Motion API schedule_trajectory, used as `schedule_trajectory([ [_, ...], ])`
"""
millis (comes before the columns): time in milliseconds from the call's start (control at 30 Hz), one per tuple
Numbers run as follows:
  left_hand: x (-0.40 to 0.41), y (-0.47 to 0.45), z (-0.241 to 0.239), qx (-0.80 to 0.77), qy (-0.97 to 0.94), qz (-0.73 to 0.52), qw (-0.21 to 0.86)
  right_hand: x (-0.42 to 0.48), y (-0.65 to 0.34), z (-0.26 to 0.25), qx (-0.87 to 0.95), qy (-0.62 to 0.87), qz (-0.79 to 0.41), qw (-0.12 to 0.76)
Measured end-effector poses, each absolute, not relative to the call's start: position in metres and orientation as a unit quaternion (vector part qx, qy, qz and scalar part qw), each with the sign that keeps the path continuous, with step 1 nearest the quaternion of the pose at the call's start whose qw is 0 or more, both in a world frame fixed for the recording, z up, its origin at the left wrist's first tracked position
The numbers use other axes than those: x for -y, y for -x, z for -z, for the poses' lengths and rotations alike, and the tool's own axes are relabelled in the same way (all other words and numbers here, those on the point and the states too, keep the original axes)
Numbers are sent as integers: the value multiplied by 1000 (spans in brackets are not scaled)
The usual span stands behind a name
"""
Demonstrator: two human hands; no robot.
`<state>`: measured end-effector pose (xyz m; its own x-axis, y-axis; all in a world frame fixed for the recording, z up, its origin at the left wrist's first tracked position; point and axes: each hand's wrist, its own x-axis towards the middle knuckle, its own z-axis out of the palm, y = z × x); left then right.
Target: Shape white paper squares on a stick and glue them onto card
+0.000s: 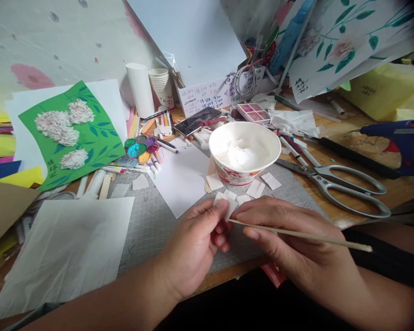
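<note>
Between thumb and fingers, my left hand (pixel 200 243) pinches a small white piece of tissue paper (pixel 230 206). My right hand (pixel 290 234) is closed around a thin wooden stick (pixel 317 238), whose narrow end meets the tissue piece at my left fingertips. Just beyond both hands stands a paper bowl (pixel 239 174) with a red print, holding crumpled white tissue (pixel 241 154). Several small tissue squares (pixel 255 188) lie around its base on the grey cutting mat (pixel 141 239).
Large scissors (pixel 341 184) and a blue glue gun (pixel 400 142) lie at the right. White tissue sheets (pixel 65 248) cover the left front. A green card (pixel 72 138) with paper flowers leans behind them. Paper cups (pixel 160 87), a phone (pixel 196 122), paint pots (pixel 141 148) and markers stand or lie farther back.
</note>
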<state>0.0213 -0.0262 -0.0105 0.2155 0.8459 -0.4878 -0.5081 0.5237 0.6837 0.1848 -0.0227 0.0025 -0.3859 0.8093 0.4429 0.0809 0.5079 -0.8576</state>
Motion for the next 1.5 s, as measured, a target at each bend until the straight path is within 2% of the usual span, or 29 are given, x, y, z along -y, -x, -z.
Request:
schedule_trajectory([
  [300, 28, -22, 8, -442, -224, -435, 751, 23, -185, -4, 730, 321, -395, 457],
  [467, 26, -19, 8, -455, -303, -412, 730, 21, -186, -5, 698, 342, -436, 454],
  [533, 25, -16, 9, -484, -354, -427, 677, 20, -187, -5, 672, 358, -452, 464],
  [667, 27, -7, 6, -518, -491, -489, 502, 19, -191, -4, 622, 397, -480, 475],
  [767, 31, -4, 0, -476, -632, -479, 380, 19, -193, -5, 600, 403, -505, 472],
  [833, 31, -4, -4, -439, -689, -453, 357, 20, -194, -6, 588, 399, -525, 469],
  [1200, 27, -9, -4, -478, -620, -371, 500, 18, -192, -7, 585, 355, -580, 442],
  [1367, 26, -4, 5, -453, -524, -375, 616, 17, -195, -2, 573, 364, -587, 440],
  [1500, 24, -4, 7, -439, -474, -386, 659, 17, -198, 4, 557, 384, -593, 436],
])
